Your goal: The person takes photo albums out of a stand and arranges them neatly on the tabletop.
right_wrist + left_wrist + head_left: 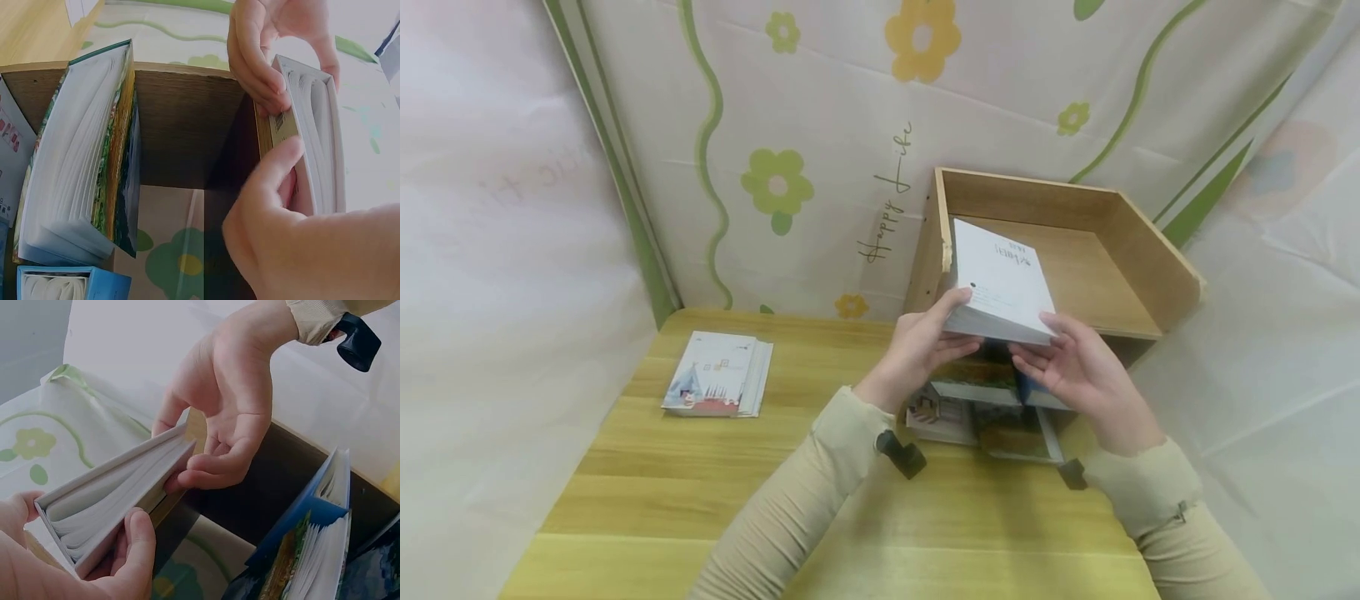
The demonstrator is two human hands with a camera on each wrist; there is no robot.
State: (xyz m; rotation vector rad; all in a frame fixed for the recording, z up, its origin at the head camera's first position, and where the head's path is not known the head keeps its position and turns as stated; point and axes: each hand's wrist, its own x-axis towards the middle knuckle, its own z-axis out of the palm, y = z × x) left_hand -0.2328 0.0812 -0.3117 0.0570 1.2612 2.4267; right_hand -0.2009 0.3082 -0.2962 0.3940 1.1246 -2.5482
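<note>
A white hardcover photo album (1000, 271) with dark lettering on its cover is held between both hands, above the front of a wooden shelf unit (1157, 250). My left hand (917, 346) grips its left corner, thumb on the cover and fingers beneath. At the right corner my right hand (1086, 371) pinches it the same way. In the left wrist view the album (115, 500) shows its loose, slightly fanned page edges. Below the hands, a blue album (106, 287) and a thick album with a green and brown cover (75, 156) stand in the shelf's compartments.
A small stack of albums (711, 375) with a tent picture lies on the left of the wooden table (700, 483). More albums fill the lower shelf (940, 417), partly behind the arms. A flower-printed curtain (820, 108) hangs behind the table and around the sides.
</note>
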